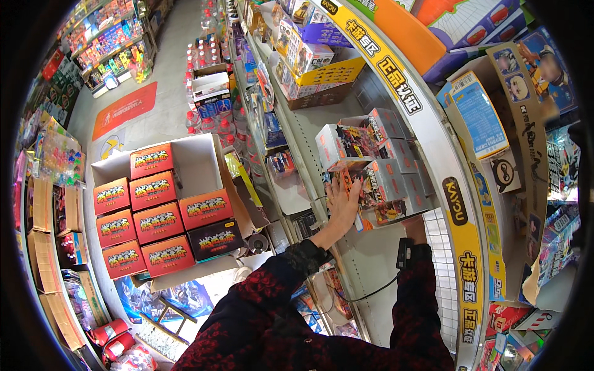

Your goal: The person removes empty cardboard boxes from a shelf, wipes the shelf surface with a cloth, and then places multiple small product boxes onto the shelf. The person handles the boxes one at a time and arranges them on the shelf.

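Grey-sided, brightly printed small boxes [392, 181] stand in a stacked group on a metal shelf [371, 264]. My left hand [343, 201] lies against the left side of this group, fingers extended and slightly apart over an orange printed panel. At the near right end of the group is my right hand [415, 229], mostly hidden behind the boxes, with just its wrist side visible; its grip cannot be seen. One grey box [343, 146] sticks out at the upper left of the stack.
To my left, an open cardboard carton [199, 162] holds several red boxes [158, 185] and one black box [216, 241]. Farther along the shelf are toy cartons [329, 74]. A yellow-and-white shelf strip [452, 185] curves along the right. Red fire extinguishers [113, 338] stand lower left. Red-capped bottles [225, 127] line the aisle.
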Action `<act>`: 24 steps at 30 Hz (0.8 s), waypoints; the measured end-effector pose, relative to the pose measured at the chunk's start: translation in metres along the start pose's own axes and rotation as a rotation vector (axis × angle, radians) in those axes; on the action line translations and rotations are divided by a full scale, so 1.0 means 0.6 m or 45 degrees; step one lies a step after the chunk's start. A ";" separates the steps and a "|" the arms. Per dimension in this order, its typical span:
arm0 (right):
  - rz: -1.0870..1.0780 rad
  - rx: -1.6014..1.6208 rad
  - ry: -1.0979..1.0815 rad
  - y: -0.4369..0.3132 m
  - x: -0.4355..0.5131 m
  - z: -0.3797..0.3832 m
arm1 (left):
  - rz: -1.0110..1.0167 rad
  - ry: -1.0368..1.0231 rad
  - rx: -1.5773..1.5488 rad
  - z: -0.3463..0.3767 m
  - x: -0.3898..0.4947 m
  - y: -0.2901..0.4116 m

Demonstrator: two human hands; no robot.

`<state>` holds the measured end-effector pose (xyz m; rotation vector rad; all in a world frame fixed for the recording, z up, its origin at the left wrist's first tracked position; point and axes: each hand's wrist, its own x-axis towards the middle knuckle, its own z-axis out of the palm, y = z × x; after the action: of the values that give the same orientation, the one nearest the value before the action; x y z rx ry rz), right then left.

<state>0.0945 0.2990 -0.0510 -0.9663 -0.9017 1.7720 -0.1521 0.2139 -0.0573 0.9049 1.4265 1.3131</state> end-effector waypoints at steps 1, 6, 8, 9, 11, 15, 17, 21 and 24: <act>-0.002 0.001 0.007 -0.001 -0.007 -0.002 | -0.006 0.006 0.003 0.004 -0.005 0.002; -0.024 -0.004 0.047 -0.008 -0.041 -0.015 | -0.008 -0.003 0.064 0.014 -0.035 0.035; -0.036 -0.004 0.062 -0.011 -0.053 -0.019 | -0.023 0.053 0.048 0.020 -0.056 0.055; -0.037 -0.006 0.069 -0.012 -0.060 -0.022 | -0.022 0.045 0.071 0.021 -0.063 0.064; -0.043 -0.008 0.077 -0.014 -0.070 -0.024 | 0.015 0.080 0.095 0.021 -0.076 0.080; -0.048 -0.004 0.089 -0.013 -0.084 -0.023 | 0.017 0.029 0.082 0.013 -0.094 0.089; -0.050 -0.008 0.089 -0.011 -0.087 -0.018 | 0.023 0.040 0.023 0.008 -0.099 0.086; -0.059 -0.011 0.084 -0.004 -0.083 -0.003 | -0.020 0.016 0.009 0.000 -0.104 0.072; -0.066 -0.021 0.074 -0.002 -0.067 0.013 | 0.082 0.003 0.080 -0.009 -0.091 0.065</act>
<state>0.0997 0.2607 -0.0375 -0.9916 -0.8983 1.6873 -0.1462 0.1663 -0.0105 0.9988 1.4578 1.3234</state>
